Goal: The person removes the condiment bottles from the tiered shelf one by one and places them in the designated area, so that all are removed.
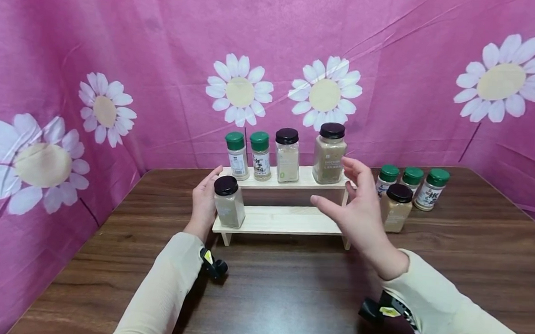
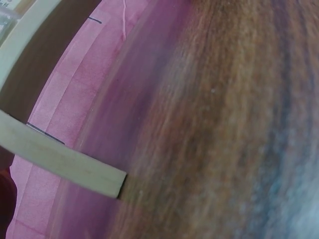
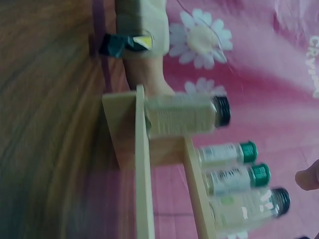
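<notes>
Your left grip [image 1: 204,204] sits at the rack's [image 1: 309,232] left end, seemingly to steady it, though the pale jar [image 1: 230,208] on the lower shelf [image 1: 278,217] partly hides it, so you cannot tell whether it holds anything. Your right grip [image 1: 363,217] is spread wide, holding nothing, between the big jar [image 1: 329,157] and tan jar [image 1: 396,214]; open shelf runs right from the pale jar.

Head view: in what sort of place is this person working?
Perhaps a makeshift recording corner: a pink daisy-printed cloth hangs behind the wood-grained table, and black wrist cameras are worn on both arms.
</notes>
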Action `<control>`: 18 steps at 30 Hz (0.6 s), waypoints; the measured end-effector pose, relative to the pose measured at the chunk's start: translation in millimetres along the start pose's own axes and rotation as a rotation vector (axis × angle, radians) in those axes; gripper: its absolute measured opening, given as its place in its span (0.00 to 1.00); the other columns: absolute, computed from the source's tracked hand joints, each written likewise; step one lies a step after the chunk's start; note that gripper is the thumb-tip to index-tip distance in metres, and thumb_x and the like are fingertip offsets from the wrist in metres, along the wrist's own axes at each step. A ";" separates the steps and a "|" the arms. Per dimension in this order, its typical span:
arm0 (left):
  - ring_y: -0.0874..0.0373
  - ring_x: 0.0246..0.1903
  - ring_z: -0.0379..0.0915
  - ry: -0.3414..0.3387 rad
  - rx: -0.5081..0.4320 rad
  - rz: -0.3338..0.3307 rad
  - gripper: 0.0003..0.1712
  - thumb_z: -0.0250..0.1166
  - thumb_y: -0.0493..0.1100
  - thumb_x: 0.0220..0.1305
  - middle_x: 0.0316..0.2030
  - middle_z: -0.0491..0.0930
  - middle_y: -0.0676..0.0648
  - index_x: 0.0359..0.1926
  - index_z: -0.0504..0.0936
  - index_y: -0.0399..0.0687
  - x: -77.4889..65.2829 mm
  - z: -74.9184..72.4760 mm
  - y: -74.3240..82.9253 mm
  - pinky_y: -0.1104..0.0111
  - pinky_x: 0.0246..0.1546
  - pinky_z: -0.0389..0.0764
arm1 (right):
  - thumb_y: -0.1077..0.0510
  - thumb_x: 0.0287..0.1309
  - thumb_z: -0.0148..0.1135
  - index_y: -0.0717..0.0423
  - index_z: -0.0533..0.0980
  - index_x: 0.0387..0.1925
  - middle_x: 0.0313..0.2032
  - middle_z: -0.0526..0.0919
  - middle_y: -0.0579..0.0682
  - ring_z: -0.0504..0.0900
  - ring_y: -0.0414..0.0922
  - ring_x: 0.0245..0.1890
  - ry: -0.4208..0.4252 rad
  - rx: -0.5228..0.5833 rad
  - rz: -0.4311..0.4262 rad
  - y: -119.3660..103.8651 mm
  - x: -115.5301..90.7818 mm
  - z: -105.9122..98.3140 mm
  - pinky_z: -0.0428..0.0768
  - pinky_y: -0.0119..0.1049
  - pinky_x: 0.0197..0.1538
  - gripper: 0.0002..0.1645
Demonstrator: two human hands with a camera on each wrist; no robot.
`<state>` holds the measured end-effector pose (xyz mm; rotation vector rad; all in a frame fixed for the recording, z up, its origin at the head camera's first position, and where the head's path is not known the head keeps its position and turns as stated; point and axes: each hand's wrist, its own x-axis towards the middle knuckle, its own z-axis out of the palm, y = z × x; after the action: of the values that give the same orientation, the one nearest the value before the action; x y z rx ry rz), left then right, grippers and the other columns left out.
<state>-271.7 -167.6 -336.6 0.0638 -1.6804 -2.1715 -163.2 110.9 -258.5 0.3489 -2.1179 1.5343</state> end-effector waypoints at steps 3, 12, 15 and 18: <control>0.67 0.47 0.71 -0.001 0.006 0.007 0.20 0.49 0.36 0.67 0.58 0.72 0.41 0.58 0.72 0.35 -0.7 -0.3 1.2 0.77 0.50 0.73 | 0.68 0.38 0.73 0.65 0.59 0.60 0.59 0.63 0.60 0.62 0.55 0.60 -0.042 0.027 0.000 -1.9 -3.1 12.1 0.62 0.52 0.64 0.46; 0.67 0.47 0.71 0.000 0.024 -0.001 0.21 0.49 0.36 0.66 0.58 0.72 0.40 0.58 0.72 0.35 -1.4 -1.3 2.0 0.77 0.50 0.73 | 0.67 0.37 0.73 0.64 0.61 0.59 0.61 0.65 0.60 0.64 0.55 0.62 -0.157 0.112 0.045 -1.3 -14.7 45.4 0.61 0.46 0.66 0.45; 0.67 0.47 0.71 -0.006 0.017 0.003 0.21 0.49 0.36 0.66 0.58 0.72 0.40 0.58 0.72 0.35 -0.7 -1.2 1.9 0.76 0.50 0.73 | 0.65 0.37 0.74 0.62 0.62 0.59 0.60 0.66 0.59 0.66 0.55 0.60 -0.185 0.121 0.059 -0.8 -17.5 56.0 0.62 0.47 0.66 0.45; 0.67 0.47 0.71 -0.010 0.010 0.005 0.21 0.49 0.36 0.66 0.57 0.72 0.40 0.58 0.73 0.36 0.5 -1.1 1.5 0.76 0.50 0.73 | 0.63 0.37 0.74 0.60 0.62 0.60 0.61 0.66 0.57 0.66 0.54 0.59 -0.213 0.129 0.067 -1.7 -19.8 66.9 0.62 0.47 0.66 0.46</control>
<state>-271.4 -169.0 -335.3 0.0508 -1.6950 -2.1636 -161.9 45.9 -283.8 0.5121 -2.2141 1.7458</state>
